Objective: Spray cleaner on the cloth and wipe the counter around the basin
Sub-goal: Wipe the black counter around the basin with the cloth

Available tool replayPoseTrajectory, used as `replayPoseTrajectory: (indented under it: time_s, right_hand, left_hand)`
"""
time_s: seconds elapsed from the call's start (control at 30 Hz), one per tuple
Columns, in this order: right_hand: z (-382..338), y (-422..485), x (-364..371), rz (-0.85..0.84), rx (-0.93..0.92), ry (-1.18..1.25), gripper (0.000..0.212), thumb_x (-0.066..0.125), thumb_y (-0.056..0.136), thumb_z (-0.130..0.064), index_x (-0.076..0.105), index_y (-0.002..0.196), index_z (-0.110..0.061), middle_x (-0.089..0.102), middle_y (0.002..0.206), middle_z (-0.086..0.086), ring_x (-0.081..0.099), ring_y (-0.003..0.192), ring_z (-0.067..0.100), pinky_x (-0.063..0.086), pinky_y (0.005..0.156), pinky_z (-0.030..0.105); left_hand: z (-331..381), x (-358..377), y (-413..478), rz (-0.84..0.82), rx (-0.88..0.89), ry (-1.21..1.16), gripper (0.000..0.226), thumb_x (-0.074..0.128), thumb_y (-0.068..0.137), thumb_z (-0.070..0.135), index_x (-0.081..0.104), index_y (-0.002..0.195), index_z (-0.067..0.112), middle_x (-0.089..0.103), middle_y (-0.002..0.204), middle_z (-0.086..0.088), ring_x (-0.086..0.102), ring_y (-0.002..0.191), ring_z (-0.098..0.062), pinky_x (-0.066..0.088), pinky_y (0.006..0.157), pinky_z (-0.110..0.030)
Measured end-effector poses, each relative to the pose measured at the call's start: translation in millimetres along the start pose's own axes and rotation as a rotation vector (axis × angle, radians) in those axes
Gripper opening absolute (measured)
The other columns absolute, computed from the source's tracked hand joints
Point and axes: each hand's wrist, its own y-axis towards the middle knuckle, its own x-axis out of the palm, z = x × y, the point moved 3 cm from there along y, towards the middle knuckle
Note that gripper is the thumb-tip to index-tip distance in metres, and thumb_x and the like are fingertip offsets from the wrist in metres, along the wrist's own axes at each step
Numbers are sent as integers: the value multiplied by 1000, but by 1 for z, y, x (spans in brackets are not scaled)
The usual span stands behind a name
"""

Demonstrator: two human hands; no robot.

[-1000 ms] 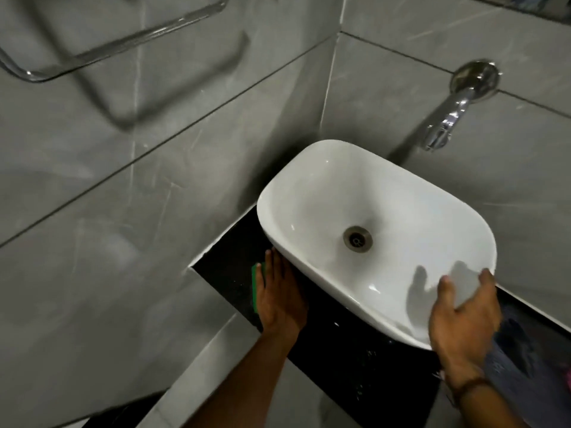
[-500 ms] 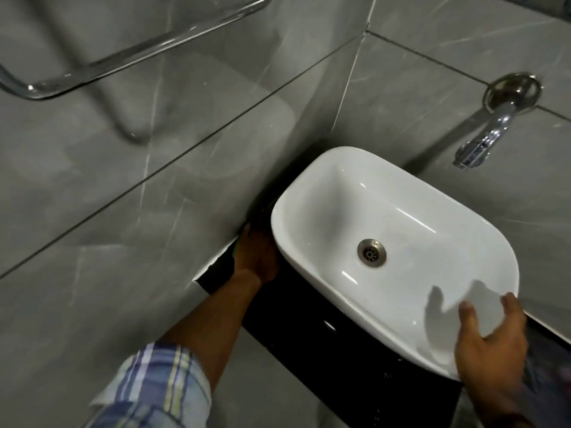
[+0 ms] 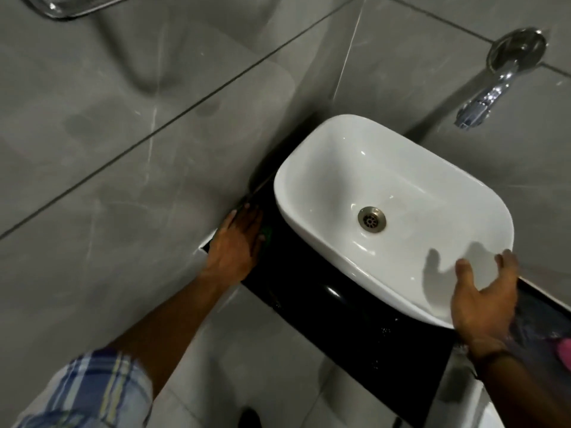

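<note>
In the head view, the left hand [image 3: 239, 239] is laid flat, palm down, on the black counter [image 3: 324, 307] in the narrow strip between the grey tiled wall [image 3: 123, 186] and the white basin [image 3: 392, 208]. Its fingers are stretched forward toward the corner, and a green cloth [image 3: 267, 233] is pressed beneath them, only a small edge being seen beside the basin's left side. The forearm is extended from a plaid sleeve [image 3: 92, 393] at the lower left. The right hand [image 3: 485, 301] is spread open, grasping nothing, with the fingertips set on the basin's near right rim and the wrist bent back. A chrome tap [image 3: 482, 100] is mounted on the wall above the basin.
</note>
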Motion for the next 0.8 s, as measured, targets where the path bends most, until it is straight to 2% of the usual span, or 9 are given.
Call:
replayPoseTrajectory:
  time_s: [0.1,0.17,0.27,0.37,0.47,0.6,0.73,0.8]
  right_hand:
    - [0,-4,-1,11,24,31,74,72,102,-30,34,164,-17,48,164,8,51,146,30,37,112,28]
    - [0,-6,-2,26,35,41,75,72,101,-31,35,164,-17,49,164,8,50,148,30,40,117,32]
    - [2,-5,-2,30,29,26,77,73,99,-33,35,164,-18,49,164,9,50,148,33,43,122,46]
    - [5,-4,-2,32,32,26,79,73,98,-37,33,164,-20,49,164,7,50,148,32,44,122,50]
    - [7,-3,-2,40,28,33,80,73,96,-39,34,164,-20,49,164,6,51,147,31,45,122,49]
    - [9,-3,-2,51,29,45,81,73,95,-38,35,164,-19,50,164,5,52,147,29,44,123,45]
    - [5,-4,-2,28,26,30,80,74,98,-36,33,165,-21,47,165,6,51,148,30,43,123,42]
    - [4,-3,-3,22,39,28,79,73,99,-34,33,165,-20,47,166,7,51,147,30,42,119,37]
  left_hand:
    - [16,4,-35,-39,-105,55,58,38,102,31,54,151,5,53,159,-10,39,155,-29,25,128,-47]
    - [47,9,-50,-68,-109,46,63,32,100,33,53,152,6,51,161,-11,39,155,-30,25,128,-50]
    - [112,30,-78,-116,-37,11,69,31,96,33,43,158,6,43,165,-16,38,154,-35,17,128,-53]
    - [193,53,-104,-117,93,-56,67,42,96,30,40,159,8,39,168,-12,35,156,-32,9,129,-50]
    - [267,72,-126,-155,263,-19,61,40,102,40,49,157,15,42,167,0,34,157,-21,15,126,-42]
    - [334,79,-131,-220,373,118,64,43,102,39,38,161,14,36,171,-1,25,161,-22,16,130,-40]
    - [347,72,-125,-353,346,102,66,45,100,43,39,161,17,33,172,0,27,160,-22,21,131,-39]
    - [341,70,-124,-360,291,-15,63,51,96,44,49,154,20,45,165,1,37,156,-21,26,130,-39]
